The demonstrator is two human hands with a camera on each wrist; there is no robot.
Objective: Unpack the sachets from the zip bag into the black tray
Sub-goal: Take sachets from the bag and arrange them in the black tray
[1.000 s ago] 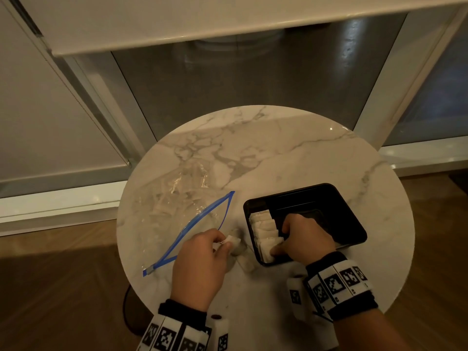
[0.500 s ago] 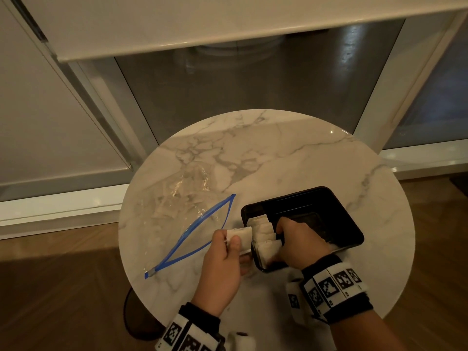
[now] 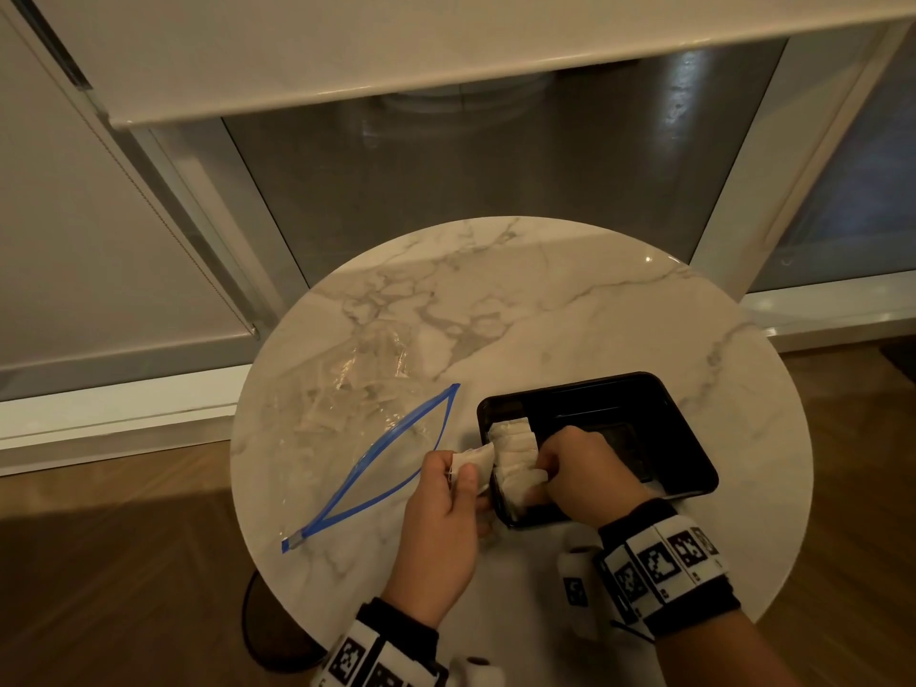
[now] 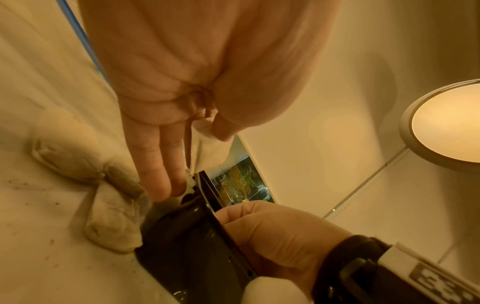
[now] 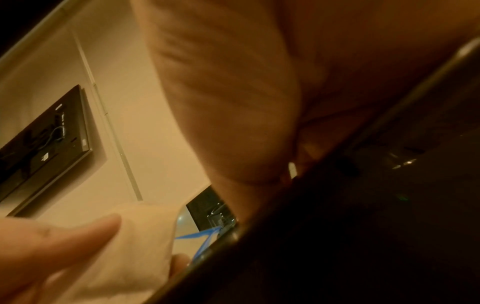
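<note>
Left hand: my left hand [image 3: 438, 525] pinches one white sachet [image 3: 473, 462] between thumb and fingers, holding it just above the near-left rim of the tray; in the left wrist view the thumb presses the sachet [image 4: 207, 144] against my straightened fingers [image 4: 155, 164].
Right hand: my right hand [image 3: 585, 476] is inside the tray, fingers curled down onto the row of sachets [image 3: 513, 456] and pressing them together; whether it truly grips one I cannot tell.
Black tray: the black tray [image 3: 659, 414] sits on the right half of the table, just beside the bag's mouth; its row of white sachets stands on edge along the left wall, and the right part of its floor is bare.
Loose sachets: two sachets [image 4: 103, 205] lie on the marble, touching the tray's near-left outer wall, under my left hand.
Zip bag: the clear zip bag [image 3: 347, 404] lies flat on the left half of the table, its blue zip strip [image 3: 376, 463] gaping open towards the tray; pale sachet shapes show through the plastic, too blurred to count.
Table: a round white marble table [image 3: 570, 309] with grey veins, standing on a wooden floor [image 3: 124, 562] before a window.
</note>
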